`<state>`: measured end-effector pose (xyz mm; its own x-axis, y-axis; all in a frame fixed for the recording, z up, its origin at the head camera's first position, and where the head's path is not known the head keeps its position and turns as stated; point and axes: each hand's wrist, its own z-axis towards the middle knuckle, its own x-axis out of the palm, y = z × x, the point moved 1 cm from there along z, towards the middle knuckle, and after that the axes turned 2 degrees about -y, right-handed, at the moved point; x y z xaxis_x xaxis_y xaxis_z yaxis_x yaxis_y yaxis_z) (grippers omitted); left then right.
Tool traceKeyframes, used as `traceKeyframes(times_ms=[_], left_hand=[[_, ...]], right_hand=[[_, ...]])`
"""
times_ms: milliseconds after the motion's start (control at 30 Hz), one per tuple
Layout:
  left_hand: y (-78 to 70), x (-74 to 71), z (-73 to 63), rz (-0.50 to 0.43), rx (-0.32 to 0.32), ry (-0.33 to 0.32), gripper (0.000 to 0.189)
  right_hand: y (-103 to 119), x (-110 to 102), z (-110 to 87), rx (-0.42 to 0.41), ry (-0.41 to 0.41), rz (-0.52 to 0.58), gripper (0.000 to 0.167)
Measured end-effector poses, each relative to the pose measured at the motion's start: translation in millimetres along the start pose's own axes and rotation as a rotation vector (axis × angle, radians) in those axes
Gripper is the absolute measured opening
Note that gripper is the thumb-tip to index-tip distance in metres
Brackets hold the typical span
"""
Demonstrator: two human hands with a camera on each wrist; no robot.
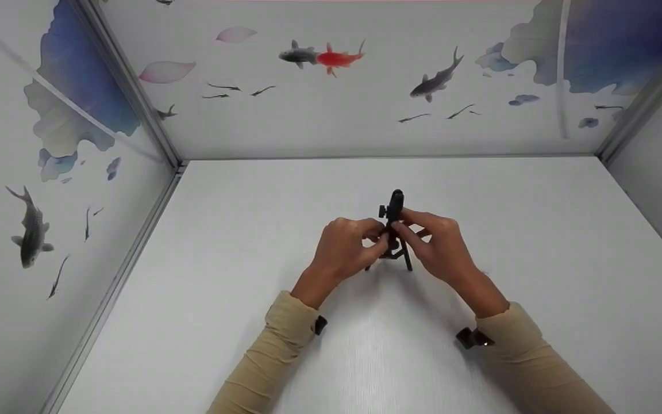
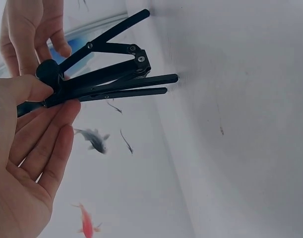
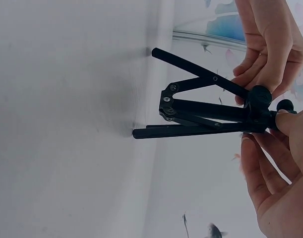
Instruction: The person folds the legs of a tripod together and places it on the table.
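In the head view, we see a slim black tripod (image 1: 397,200) upright on the white worktop (image 1: 250,218); left hand (image 1: 343,248) and right hand (image 1: 445,241) pinch it, fingers (image 1: 424,218) bent. The left wrist shows its hinged legs (image 2: 158,80) splayed; the right, round knobs (image 3: 260,96).

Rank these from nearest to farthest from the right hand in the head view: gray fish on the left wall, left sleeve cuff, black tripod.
1. Black tripod: touched by the right hand.
2. Left sleeve cuff: across to the left, lower in the view.
3. Gray fish: far left, on the wall.
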<state>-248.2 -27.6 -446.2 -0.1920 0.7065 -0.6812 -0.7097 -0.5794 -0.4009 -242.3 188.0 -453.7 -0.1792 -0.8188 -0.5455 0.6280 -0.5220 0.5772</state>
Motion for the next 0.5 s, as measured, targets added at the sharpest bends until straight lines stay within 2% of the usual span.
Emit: traceKeyframes(times_ms=[500], left_hand=[[-1.5,1.0,1.0,-0.034,0.001,-0.018,0.010]], right_hand=[[0.4,-1.5,0.7,0.015,0.004,-0.020,0.033]])
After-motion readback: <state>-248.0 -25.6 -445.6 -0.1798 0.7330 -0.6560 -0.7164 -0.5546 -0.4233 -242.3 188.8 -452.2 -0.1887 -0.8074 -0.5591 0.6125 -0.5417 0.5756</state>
